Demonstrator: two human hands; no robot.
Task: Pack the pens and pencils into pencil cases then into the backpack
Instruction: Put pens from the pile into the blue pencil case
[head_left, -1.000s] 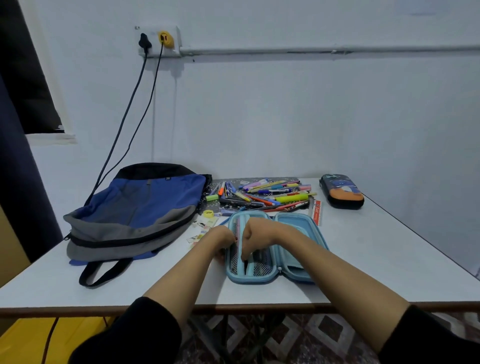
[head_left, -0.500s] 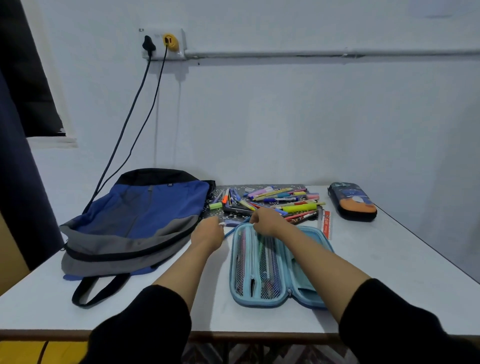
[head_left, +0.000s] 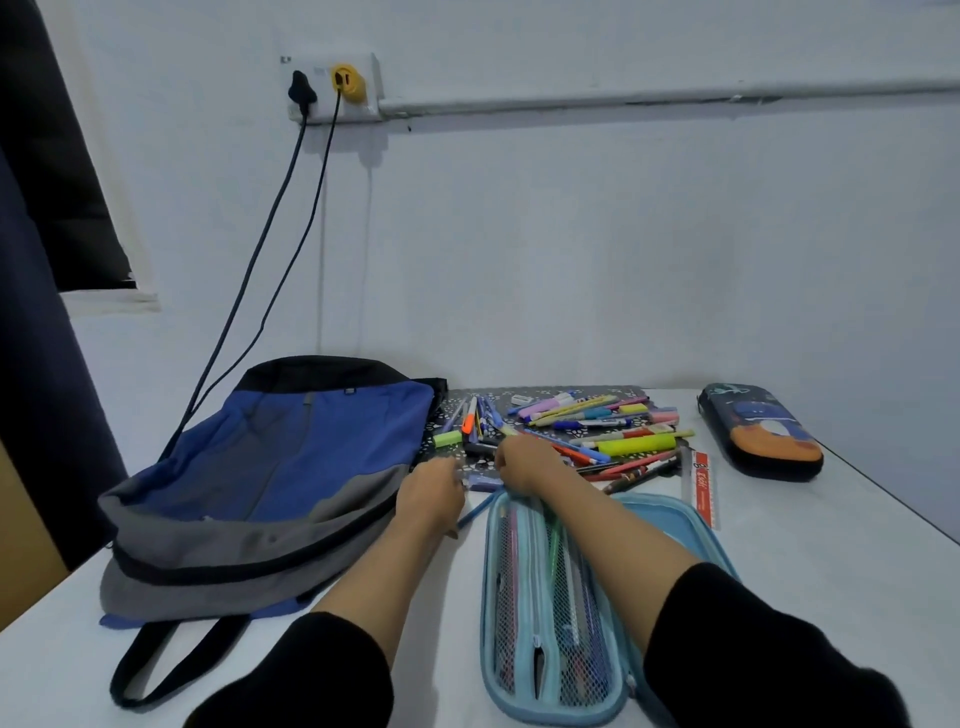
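- Filling stage, by the look of it: light-blue zip pencil case with mesh pockets (head_left: 550, 597) lying open on the white desk (head_left: 831, 571), some pens inside.
- Loose heap of coloured pens and pencils (head_left: 597, 431) just beyond the case, beside the blue-and-grey fabric backpack (head_left: 270, 478).
- Left grip (head_left: 434, 493) and right grip (head_left: 524, 465) at the heap's near edge, fingers hidden; cannot tell whether clenched or released.
- Next, probably: pinching a few pens, turning them lengthwise, sliding them into the case.

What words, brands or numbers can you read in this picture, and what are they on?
None reads clearly.
Ruler: red print, too blurred to read.
Pens and markers: labels too small.
Backpack: small tag, unreadable.
Dark pencil case: picture only, no legible words.
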